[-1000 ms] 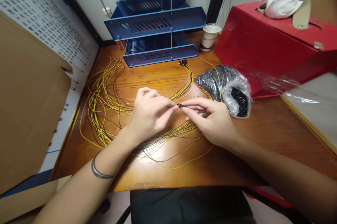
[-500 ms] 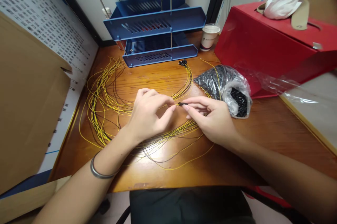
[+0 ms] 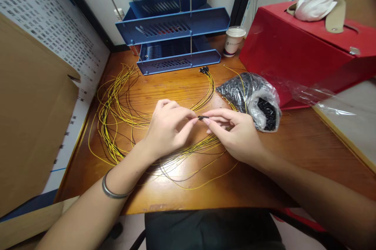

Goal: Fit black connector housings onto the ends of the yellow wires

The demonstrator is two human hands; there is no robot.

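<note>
Between my two hands is a small black connector (image 3: 203,117), held above the desk. My right hand (image 3: 236,130) pinches its right end between thumb and fingertips. My left hand (image 3: 170,126) is closed in a pinch at the other end, where a thin wire meets the connector; the wire itself is mostly hidden by the fingers. Under and around both hands spreads a loose bundle of yellow and black wires (image 3: 109,125). Beyond the hands, several wires end in a cluster of black connectors (image 3: 204,70). To the right of it lies a clear plastic bag (image 3: 249,89) of small black pieces.
A blue tiered file tray (image 3: 176,64) stands at the back, with a paper cup (image 3: 234,42) beside it. On the right is a red box (image 3: 282,54) with tissue on top. Cardboard (image 3: 32,117) leans at the left. The wooden desk's (image 3: 182,205) front edge is near me.
My left fingertips have shifted slightly right, closer to the black connector, and less wire shows between the hands. The right hand has barely moved.
</note>
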